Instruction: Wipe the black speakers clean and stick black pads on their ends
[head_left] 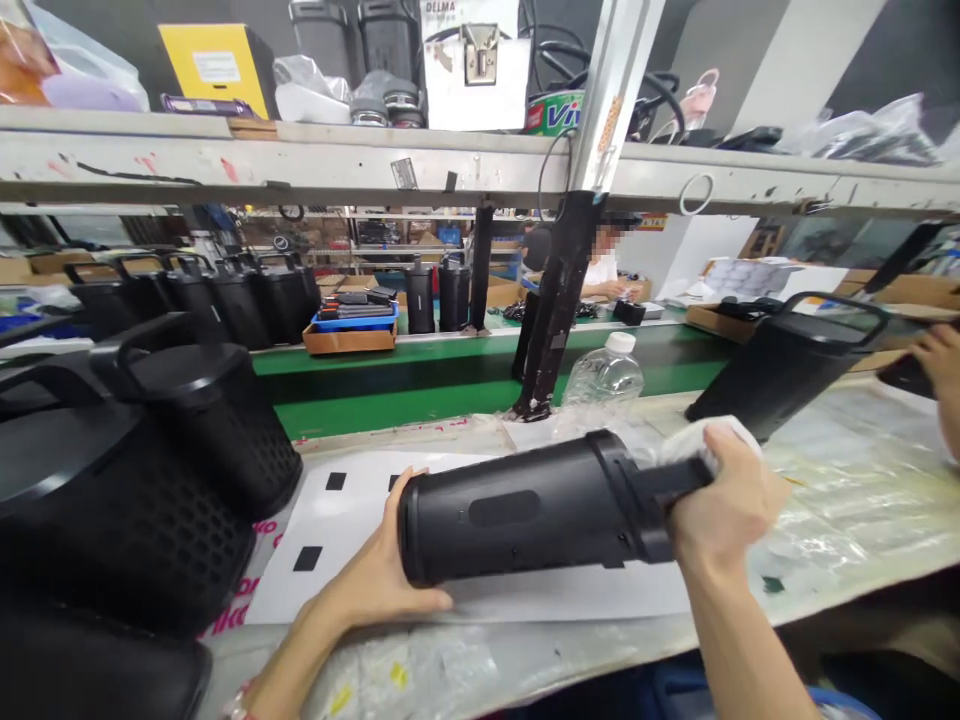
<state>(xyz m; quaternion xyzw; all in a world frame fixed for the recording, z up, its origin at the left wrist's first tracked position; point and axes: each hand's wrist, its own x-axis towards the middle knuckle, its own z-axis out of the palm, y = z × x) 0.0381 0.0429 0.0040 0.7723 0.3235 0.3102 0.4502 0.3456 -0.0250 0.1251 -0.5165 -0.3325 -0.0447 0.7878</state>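
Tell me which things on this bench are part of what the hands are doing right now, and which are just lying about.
In hand:
- black cylindrical speaker, lying on its side
- left hand, at its base end
- right hand, at the handle end, clutching a white cloth
- white sheet beneath

Lying about:
- plastic bottle
- finished black speakers at left
- tilted speaker at right
- conveyor belt

Just beyond where I grip, I see a clear plastic bottle (604, 375) standing by a black post (559, 300). Left of my grip, black mesh speakers (210, 420) crowd the bench; right of it another speaker (787, 365) leans. Farther back runs a green conveyor (420, 385).
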